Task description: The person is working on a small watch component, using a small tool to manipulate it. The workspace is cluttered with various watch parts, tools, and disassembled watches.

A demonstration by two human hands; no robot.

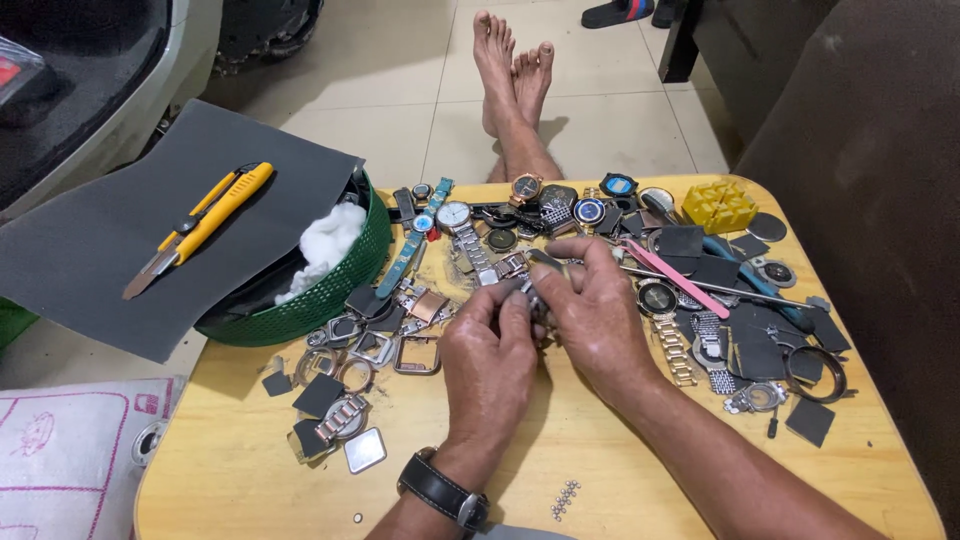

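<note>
Both hands meet over the middle of the low wooden table (230, 470), and between them sits a small metal watch part (533, 296), maybe a case with a bit of bracelet; it is mostly hidden by the fingers, so I cannot tell exactly which piece it is. The left hand (490, 355) is closed around it from below and the right hand (592, 312) pinches it from above with the fingertips. The work looks to be somewhere in the middle: many watches and loose cases lie unsorted behind and beside the hands, and a short row of tiny links (566, 498) waits near the front edge. Room for moving is small. Left of the hands are empty watch frames (417, 354), on the right a steel bracelet (673, 345) and pink tweezers (673, 277) lie near the right wrist. The green basket (330, 290) hangs over the left table edge. Only the near strip of table is bare.
</note>
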